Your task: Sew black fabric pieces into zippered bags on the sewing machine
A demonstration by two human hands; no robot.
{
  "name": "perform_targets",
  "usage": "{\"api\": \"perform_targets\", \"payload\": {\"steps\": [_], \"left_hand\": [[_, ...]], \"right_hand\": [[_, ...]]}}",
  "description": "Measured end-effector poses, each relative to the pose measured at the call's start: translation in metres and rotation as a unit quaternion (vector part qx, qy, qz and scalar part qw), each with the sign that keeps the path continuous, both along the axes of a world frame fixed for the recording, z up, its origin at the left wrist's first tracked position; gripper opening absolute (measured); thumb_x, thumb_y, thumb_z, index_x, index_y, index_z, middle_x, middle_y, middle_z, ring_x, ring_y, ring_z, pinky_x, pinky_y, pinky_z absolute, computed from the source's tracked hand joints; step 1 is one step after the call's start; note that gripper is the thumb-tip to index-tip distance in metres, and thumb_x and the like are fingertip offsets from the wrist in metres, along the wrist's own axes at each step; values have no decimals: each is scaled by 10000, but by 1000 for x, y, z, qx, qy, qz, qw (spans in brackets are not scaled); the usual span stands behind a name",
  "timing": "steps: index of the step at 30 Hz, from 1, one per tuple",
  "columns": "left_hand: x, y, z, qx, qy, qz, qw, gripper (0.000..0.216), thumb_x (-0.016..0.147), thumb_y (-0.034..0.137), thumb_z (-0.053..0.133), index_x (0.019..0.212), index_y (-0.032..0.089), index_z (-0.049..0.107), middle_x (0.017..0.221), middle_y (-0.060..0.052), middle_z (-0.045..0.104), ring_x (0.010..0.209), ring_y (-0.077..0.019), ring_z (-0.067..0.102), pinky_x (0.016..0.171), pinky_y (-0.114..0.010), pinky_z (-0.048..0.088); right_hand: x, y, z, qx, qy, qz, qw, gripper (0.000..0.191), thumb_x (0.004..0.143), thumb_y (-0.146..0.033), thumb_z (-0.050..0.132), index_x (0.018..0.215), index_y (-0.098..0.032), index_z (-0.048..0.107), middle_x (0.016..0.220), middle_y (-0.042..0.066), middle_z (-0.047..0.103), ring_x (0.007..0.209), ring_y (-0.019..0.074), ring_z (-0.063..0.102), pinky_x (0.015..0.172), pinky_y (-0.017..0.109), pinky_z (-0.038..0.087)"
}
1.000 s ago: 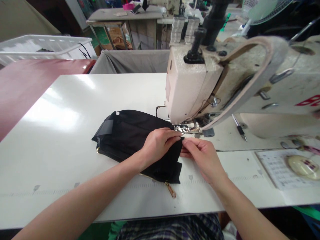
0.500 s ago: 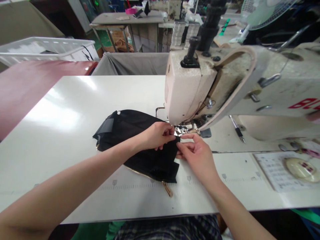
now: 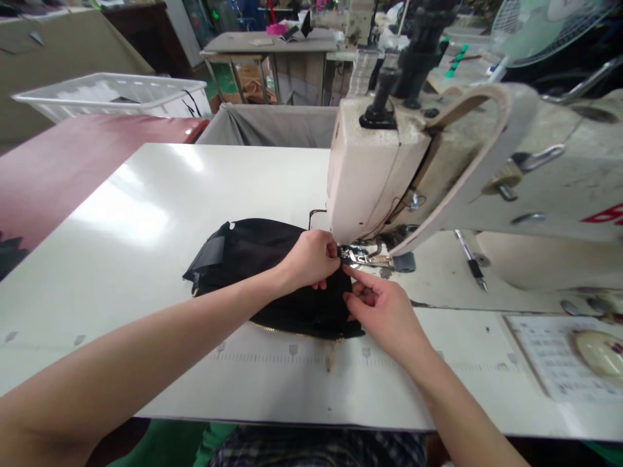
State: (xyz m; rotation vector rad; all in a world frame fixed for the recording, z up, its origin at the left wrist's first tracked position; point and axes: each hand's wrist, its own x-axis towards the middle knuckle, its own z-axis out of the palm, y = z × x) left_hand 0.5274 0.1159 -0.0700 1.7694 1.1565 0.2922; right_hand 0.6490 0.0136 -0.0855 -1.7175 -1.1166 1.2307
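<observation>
A black fabric pouch piece (image 3: 263, 243) lies on the white sewing table, with a brass zipper (image 3: 287, 332) along its near edge and a zipper pull (image 3: 333, 355) hanging from it. My left hand (image 3: 314, 259) pinches the pouch's upper right edge, just left of the presser foot (image 3: 357, 256). At the right edge of the cloth, my right hand (image 3: 377, 298) grips it between thumb and fingers, the index finger reaching up close to the foot. The sewing machine head (image 3: 370, 175) stands right above this corner. The fingers hide part of the fabric edge.
A pen (image 3: 472, 263) lies under the machine arm. To the right is a white card (image 3: 540, 350) with an oval cream object (image 3: 601, 353) on it. A white plastic basket (image 3: 131, 107) rests on a red surface (image 3: 97, 139) at far left. A grey cloth bin (image 3: 277, 123) stands behind the table.
The pouch's right corner has shifted towards the presser foot and its lower right edge has turned. My right hand has come in closer to my left. The view has shifted slightly.
</observation>
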Motion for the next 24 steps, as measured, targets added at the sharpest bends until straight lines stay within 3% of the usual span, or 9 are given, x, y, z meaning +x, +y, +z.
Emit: {"api": "perform_targets", "payload": {"steps": [12, 18, 21, 23, 24], "left_hand": [[2, -2, -9, 25, -26, 42, 998, 154, 720, 53, 517, 606, 149, 475, 373, 75, 444, 252, -83, 461, 244, -125, 306], [-1, -1, -12, 48, -33, 77, 995, 33, 790, 129, 531, 757, 133, 527, 524, 45, 527, 337, -95, 522, 291, -158, 359], [-22, -22, -10, 149, -44, 74, 985, 78, 816, 151, 568, 892, 140, 559, 750, -25, 628, 605, -140, 636, 542, -251, 537], [-40, -44, -11, 281, -54, -12, 958, 175, 821, 222, 632, 981, 157, 598, 965, -79, 642, 862, -194, 635, 779, -341, 545], [-48, -54, -11, 315, -48, -57, 946, 227, 828, 268, 648, 1028, 167, 613, 1007, -87, 635, 904, -208, 615, 813, -358, 530]], "right_hand": [[0, 3, -5, -1, 11, -35, 999, 560, 696, -302, 587, 1224, -120, 618, 662, -30, 607, 478, 135, 598, 493, 255, 472], [4, 2, -9, 22, 10, -38, 999, 520, 722, -388, 620, 1189, -160, 601, 687, -9, 637, 525, 154, 593, 536, 284, 480], [3, -10, -8, 10, 96, -34, 995, 585, 737, -407, 659, 1251, -181, 495, 680, -21, 636, 613, 178, 630, 633, 312, 538], [-1, -23, -6, -18, 168, -19, 985, 579, 746, -416, 680, 1238, -195, 469, 709, -11, 659, 695, 190, 665, 703, 324, 553], [-5, -29, -4, -32, 201, -9, 979, 553, 754, -423, 681, 1216, -198, 477, 741, 5, 675, 729, 196, 676, 709, 322, 556]]}}
